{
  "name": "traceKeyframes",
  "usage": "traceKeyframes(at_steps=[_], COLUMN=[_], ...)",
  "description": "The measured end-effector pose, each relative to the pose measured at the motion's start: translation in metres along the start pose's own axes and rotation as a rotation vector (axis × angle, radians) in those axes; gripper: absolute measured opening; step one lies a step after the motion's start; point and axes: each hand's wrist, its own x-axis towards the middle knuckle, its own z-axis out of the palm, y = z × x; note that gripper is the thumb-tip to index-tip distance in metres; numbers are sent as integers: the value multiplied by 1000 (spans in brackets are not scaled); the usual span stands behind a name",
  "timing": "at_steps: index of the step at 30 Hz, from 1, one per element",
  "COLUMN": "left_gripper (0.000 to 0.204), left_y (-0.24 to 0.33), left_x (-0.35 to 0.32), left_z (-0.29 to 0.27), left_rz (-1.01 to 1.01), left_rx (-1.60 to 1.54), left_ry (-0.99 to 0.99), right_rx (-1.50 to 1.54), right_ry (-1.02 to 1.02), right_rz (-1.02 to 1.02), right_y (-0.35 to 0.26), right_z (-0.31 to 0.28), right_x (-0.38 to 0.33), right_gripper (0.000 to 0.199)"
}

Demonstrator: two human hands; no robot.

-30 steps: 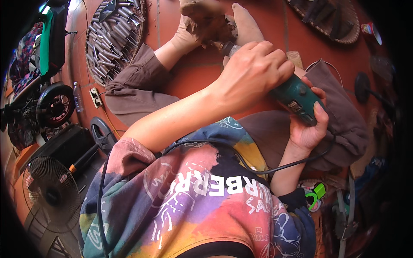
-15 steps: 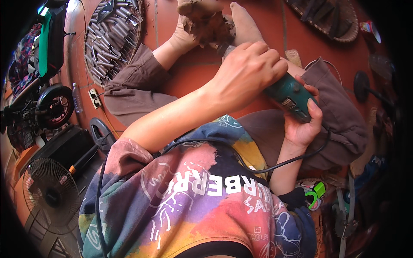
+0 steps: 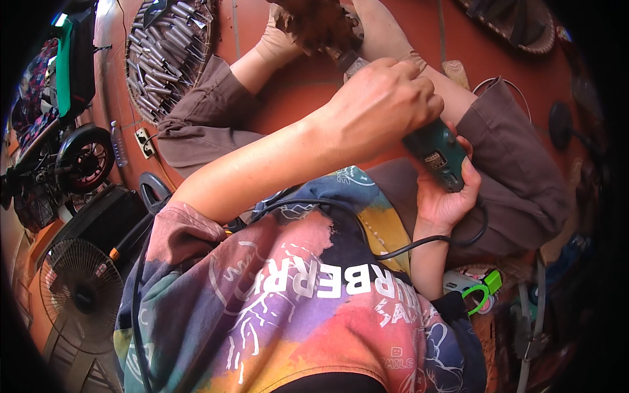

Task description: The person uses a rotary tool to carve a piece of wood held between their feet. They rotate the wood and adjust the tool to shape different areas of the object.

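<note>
A green corded die grinder (image 3: pixel 434 156) slants across my lap, its metal nose toward the upper middle. My left hand (image 3: pixel 390 98) is wrapped over its front part, and the fingers hide much of the body there. My right hand (image 3: pixel 444 203) grips the rear end from below, thumb along the side. Just past the nose sits a rough brown carved piece of wood (image 3: pixel 320 27), between my bare feet (image 3: pixel 380 33). The top of the wood is cut off by the picture's edge. Whether the grinder's tip touches it, I cannot tell.
A round woven tray (image 3: pixel 208 49) of metal carving tools lies at upper left; another basket (image 3: pixel 544 44) is at upper right. A black power cord (image 3: pixel 419 243) crosses my shirt. At left are a fan (image 3: pixel 82 298), a power strip (image 3: pixel 145 143) and a wheeled vehicle (image 3: pixel 85 157).
The wood and my feet appear higher in the picture. The grinder's rear end and my right hand have moved slightly lower and left, with both hands keeping their grip.
</note>
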Motion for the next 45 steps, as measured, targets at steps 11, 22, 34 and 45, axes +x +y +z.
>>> traceKeyframes(at_steps=[11,22,34,45], left_gripper=[22,22,20,21], left_y=[1,-1,11,18], left_x=[-5,-2,-6,-27], left_z=[1,3,-7,-16], left_rz=[-18,-34,-23,205], left_rx=[-24,-29,-17,-150], left_ry=[-4,27,124,653], right_rx=[-34,-65,-89,-645], right_ry=[2,-14,-55,-745], right_rz=[28,12,-78,-629], right_y=[0,-4,-12,-20], right_z=[1,1,3,52], right_x=[0,7,-9,-47], right_gripper=[41,40,44,58])
